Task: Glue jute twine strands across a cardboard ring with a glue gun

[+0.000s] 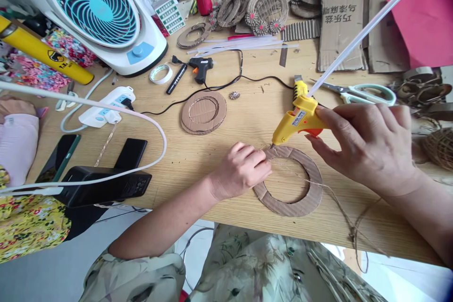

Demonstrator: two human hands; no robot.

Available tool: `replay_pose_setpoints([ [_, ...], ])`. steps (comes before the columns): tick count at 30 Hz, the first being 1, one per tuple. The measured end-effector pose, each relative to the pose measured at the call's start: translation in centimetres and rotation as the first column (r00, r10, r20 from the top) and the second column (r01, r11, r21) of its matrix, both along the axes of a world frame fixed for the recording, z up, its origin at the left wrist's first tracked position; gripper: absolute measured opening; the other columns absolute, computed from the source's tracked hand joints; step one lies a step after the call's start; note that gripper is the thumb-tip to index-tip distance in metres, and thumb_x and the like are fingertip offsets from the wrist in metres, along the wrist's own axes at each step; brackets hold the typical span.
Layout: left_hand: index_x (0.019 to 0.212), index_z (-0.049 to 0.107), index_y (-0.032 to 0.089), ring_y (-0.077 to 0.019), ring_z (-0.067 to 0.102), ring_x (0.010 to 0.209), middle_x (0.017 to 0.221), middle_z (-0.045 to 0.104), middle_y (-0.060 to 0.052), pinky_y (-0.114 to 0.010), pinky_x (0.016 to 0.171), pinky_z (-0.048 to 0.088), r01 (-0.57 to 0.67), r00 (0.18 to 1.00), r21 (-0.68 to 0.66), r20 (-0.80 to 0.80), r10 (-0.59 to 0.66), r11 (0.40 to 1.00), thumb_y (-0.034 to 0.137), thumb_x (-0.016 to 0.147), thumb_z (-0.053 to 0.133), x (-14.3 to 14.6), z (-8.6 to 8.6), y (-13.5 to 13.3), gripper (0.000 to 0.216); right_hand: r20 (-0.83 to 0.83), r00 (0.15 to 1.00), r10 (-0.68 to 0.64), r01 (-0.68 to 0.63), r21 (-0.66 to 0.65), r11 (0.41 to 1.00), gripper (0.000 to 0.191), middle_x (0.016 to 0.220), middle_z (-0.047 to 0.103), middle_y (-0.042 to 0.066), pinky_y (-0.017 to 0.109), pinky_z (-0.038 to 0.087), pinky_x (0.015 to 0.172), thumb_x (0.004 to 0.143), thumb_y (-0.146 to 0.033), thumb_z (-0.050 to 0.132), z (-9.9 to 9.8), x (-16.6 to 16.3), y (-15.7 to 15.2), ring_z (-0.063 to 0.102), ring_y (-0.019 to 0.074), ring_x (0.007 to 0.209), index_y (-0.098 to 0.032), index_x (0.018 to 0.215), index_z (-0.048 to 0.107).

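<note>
Glue gun (pixel 299 120) gripped in right hand (pixel 368 146), nozzle at cardboard ring (pixel 311 198) on the table (pixel 247 122); left hand (pixel 242 167) fingers press twine (pixel 318 183) just beside; hot glue could burn them.

yellow glue gun (pixel 300 118), brown cardboard ring (pixel 288 203)

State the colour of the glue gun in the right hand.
The glue gun is yellow, held by the right hand; head view shows it best.
</note>
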State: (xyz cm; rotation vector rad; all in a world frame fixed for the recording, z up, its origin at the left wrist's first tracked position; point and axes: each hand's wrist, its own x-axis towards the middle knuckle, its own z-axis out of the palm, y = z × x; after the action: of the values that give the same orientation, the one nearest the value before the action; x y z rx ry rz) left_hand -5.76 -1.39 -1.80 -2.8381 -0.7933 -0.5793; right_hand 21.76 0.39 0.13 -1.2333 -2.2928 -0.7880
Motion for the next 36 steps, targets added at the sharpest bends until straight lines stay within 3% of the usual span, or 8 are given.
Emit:
replay_pose_setpoints([
  [6, 0.091, 0.067, 0.018, -0.0174, 0.054, 0.077, 0.083, 0.065, -0.003, -0.034, 0.074, 0.037, -0.019, 1.000, -0.014, 0.000, 0.019, 1.000, 0.029, 0.099, 0.055, 0.02, -0.14, -0.08, 0.019, 0.011, 1.000, -0.005, 0.005, -0.005, 1.000, 0.089, 0.098, 0.070, 0.005, 0.044, 0.042, 0.064, 0.087, -0.046, 0.061, 0.07, 0.02, -0.13, 0.056, 0.0281, 0.074, -0.036, 0.161, 0.012],
  [14, 0.090, 0.068, 0.017, -0.0171, 0.055, 0.076, 0.082, 0.064, -0.003, -0.033, 0.072, 0.036, -0.008, 1.000, -0.004, 0.016, 0.008, 1.000, 0.029, 0.099, 0.055, 0.02, -0.24, 0.00, 0.019, 0.041, 0.998, 0.047, -0.049, 0.046, 0.998, 0.078, 0.098, 0.070, 0.007, 0.040, 0.035, 0.067, 0.088, -0.042, 0.064, 0.25, 0.03, -0.17, 0.051, 0.0242, 0.075, -0.025, 0.156, 0.032],
  [21, 0.090, 0.067, 0.017, -0.0166, 0.055, 0.076, 0.084, 0.064, -0.003, -0.033, 0.072, 0.037, -0.009, 1.000, -0.015, 0.028, 0.010, 1.000, 0.029, 0.099, 0.056, 0.02, -0.29, 0.03, 0.019, 0.073, 0.997, 0.029, -0.034, 0.070, 0.997, 0.060, 0.101, 0.067, 0.007, 0.037, 0.032, 0.073, 0.087, -0.043, 0.066, 0.14, 0.42, -0.20, 0.048, 0.0208, 0.080, -0.021, 0.140, 0.051],
  [36, 0.090, 0.067, 0.017, -0.0167, 0.056, 0.077, 0.084, 0.065, -0.003, -0.034, 0.073, 0.037, -0.015, 1.000, -0.020, 0.015, 0.015, 1.000, 0.029, 0.100, 0.054, 0.03, -0.25, 0.04, 0.020, 0.075, 0.997, 0.036, -0.042, 0.071, 0.997, 0.055, 0.101, 0.068, 0.008, 0.038, 0.032, 0.072, 0.087, -0.042, 0.068, 0.37, 0.27, -0.22, 0.047, 0.0211, 0.078, -0.019, 0.135, 0.054],
])
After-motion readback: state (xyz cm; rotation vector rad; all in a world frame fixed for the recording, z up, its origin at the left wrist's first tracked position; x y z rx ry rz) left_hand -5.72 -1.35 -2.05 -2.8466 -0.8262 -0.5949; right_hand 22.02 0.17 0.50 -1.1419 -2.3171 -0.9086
